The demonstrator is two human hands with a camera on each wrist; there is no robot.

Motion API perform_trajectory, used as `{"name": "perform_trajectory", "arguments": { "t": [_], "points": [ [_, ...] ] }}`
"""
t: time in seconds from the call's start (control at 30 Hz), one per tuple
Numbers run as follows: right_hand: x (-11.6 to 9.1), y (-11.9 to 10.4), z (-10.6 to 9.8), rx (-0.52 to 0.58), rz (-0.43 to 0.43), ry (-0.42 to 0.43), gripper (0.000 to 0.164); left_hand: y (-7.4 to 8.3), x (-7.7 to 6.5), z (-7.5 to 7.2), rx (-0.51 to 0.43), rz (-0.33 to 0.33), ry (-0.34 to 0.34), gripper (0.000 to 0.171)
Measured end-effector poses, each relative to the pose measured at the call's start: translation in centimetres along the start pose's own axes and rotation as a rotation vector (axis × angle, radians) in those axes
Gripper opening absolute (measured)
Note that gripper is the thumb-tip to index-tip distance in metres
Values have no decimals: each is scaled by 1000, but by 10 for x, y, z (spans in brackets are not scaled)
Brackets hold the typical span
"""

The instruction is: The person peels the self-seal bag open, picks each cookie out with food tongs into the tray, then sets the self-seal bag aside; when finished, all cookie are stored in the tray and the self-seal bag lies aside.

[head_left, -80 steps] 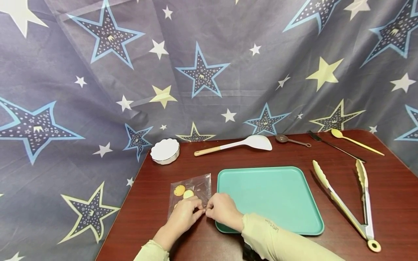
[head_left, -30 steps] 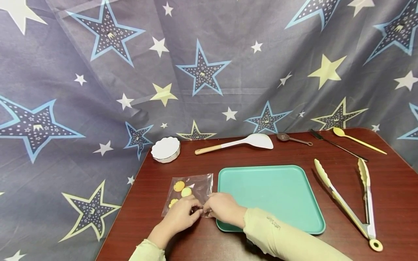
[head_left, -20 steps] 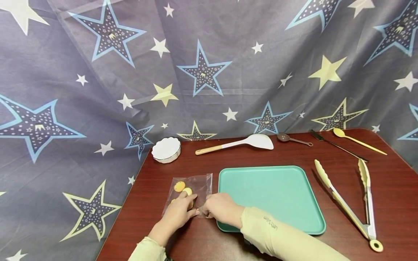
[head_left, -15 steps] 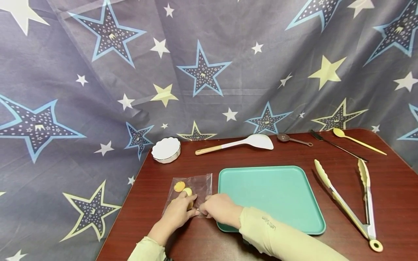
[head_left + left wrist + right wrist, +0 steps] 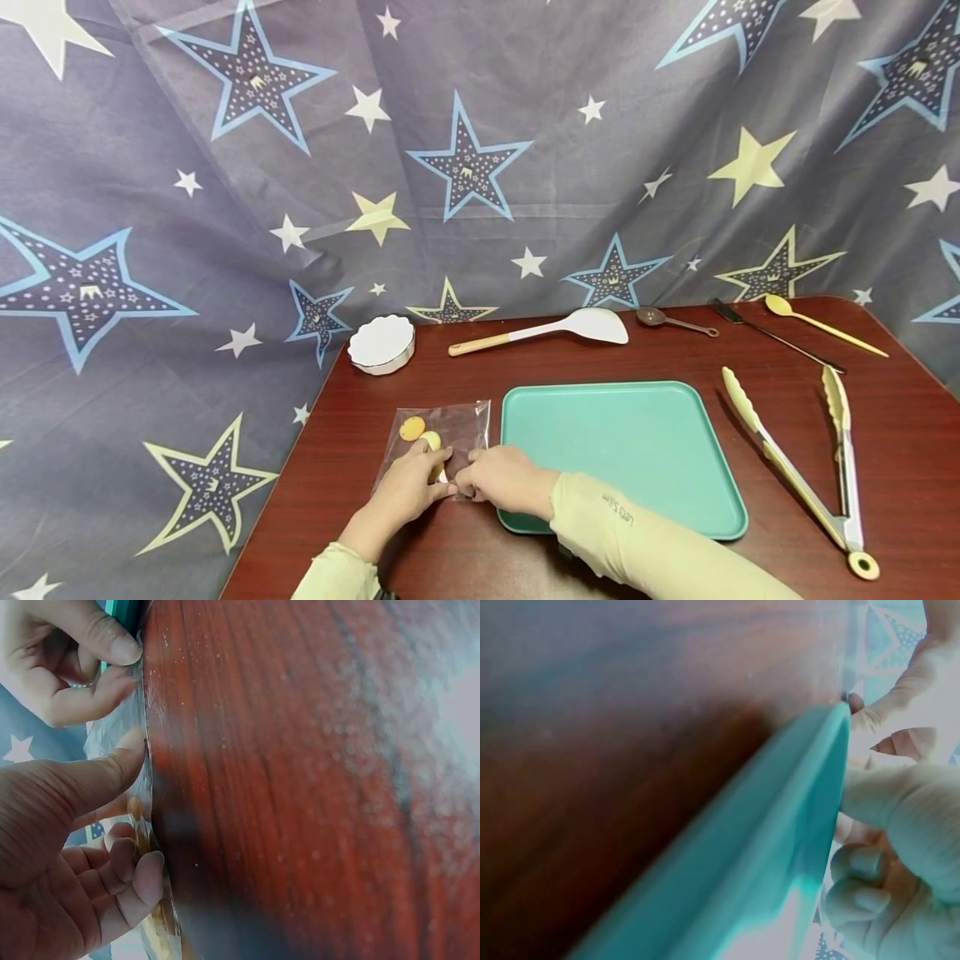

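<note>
A clear plastic bag (image 5: 465, 425) lies flat on the table left of the tray, with an orange round piece (image 5: 412, 428) and a pale yellow round piece (image 5: 431, 439) inside. My left hand (image 5: 405, 483) rests on the bag, fingers spread over the yellow piece and thumb pressing at the near edge. In the left wrist view, the thumb of the left hand (image 5: 67, 825) lies along that edge. Just to the right, my right hand (image 5: 510, 479) pinches the same edge between thumb and index finger. The right hand (image 5: 907, 840) also shows beside the tray rim in the right wrist view.
The green tray (image 5: 615, 450) sits directly right of the bag, under the right wrist. Large tongs (image 5: 795, 475) lie spread at the right. Along the back are a white fluted dish (image 5: 381, 343), a white spatula (image 5: 592, 325), a brown spoon (image 5: 652, 316), a black utensil (image 5: 780, 337) and a yellow spoon (image 5: 780, 305).
My left hand has shifted from pinching the near edge beside the right hand to spreading its fingers over the bag. The right hand keeps pinching, with small movements along the edge.
</note>
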State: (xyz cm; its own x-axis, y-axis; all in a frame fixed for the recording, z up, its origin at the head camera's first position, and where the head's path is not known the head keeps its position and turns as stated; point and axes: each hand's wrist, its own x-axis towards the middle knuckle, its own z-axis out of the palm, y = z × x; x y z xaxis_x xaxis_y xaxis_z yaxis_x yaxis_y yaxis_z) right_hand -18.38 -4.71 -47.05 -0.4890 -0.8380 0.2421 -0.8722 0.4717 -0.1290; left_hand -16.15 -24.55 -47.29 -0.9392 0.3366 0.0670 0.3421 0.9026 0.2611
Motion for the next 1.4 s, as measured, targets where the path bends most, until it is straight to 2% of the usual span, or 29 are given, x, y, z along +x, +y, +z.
{"name": "perform_trajectory", "arguments": {
  "t": [0.3,0.5,0.6,0.9,1.07,1.23,1.3,1.4],
  "points": [
    [3,-3,0,-52,4,-65,20,3,-1,-3,-24,-17,-13,54],
    [4,-6,2,-164,-25,-55,8,2,-2,-2,-27,-13,-9,52],
    [3,-7,4,-178,-42,-33,7,1,-2,0,-24,-11,-11,52],
    [-5,-2,2,-31,-1,18,15,-3,-1,1,-31,-22,-6,55],
    [-14,7,-1,52,26,40,27,-3,0,2,-30,-16,-3,54],
    [-19,11,-2,135,63,37,22,-3,0,1,-37,-13,-7,54],
    [-19,11,-3,215,112,27,19,-3,1,0,-44,-21,-12,55],
    [-17,8,-4,327,231,29,19,-3,1,0,-50,-35,-22,56]
  ]
}}
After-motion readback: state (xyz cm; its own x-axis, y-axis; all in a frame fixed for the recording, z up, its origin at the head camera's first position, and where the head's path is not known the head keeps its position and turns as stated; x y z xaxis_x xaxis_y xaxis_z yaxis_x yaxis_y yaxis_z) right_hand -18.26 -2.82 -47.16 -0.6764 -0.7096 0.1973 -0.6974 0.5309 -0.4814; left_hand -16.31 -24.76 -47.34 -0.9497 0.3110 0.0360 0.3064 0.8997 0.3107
